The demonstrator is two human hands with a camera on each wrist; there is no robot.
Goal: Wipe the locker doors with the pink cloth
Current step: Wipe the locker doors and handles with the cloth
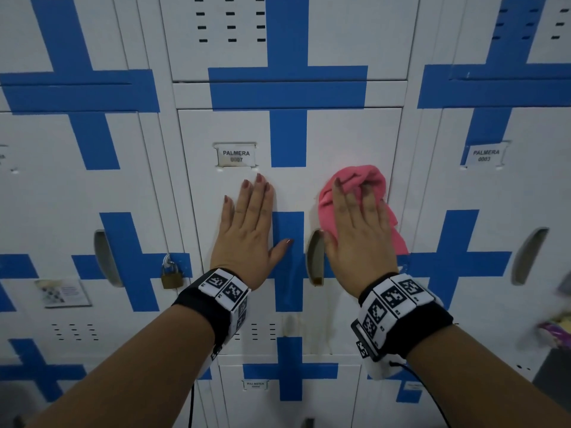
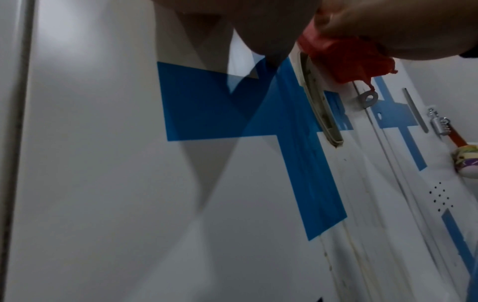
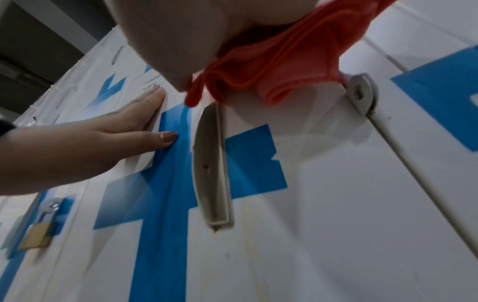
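A white locker door (image 1: pixel 349 140) with blue cross stripes and a "PALMERA 0007" label (image 1: pixel 236 156) fills the middle of the head view. My right hand (image 1: pixel 358 230) lies flat with straight fingers on the crumpled pink cloth (image 1: pixel 364 177), pressing it against the door's right side above the recessed handle (image 1: pixel 315 257). My left hand (image 1: pixel 250 230) rests flat and open on the same door, just left of the vertical blue stripe. The right wrist view shows the cloth (image 3: pixel 279 67) bunched under my palm, and my left hand (image 3: pixel 108 139) flat on the door.
A brass padlock (image 1: pixel 171 274) hangs on the locker to the left. A hasp tab (image 3: pixel 360 92) sticks out at the door's right edge. More lockers surround this one; a lock with a colourful item (image 2: pixel 465 161) hangs on the locker at the right.
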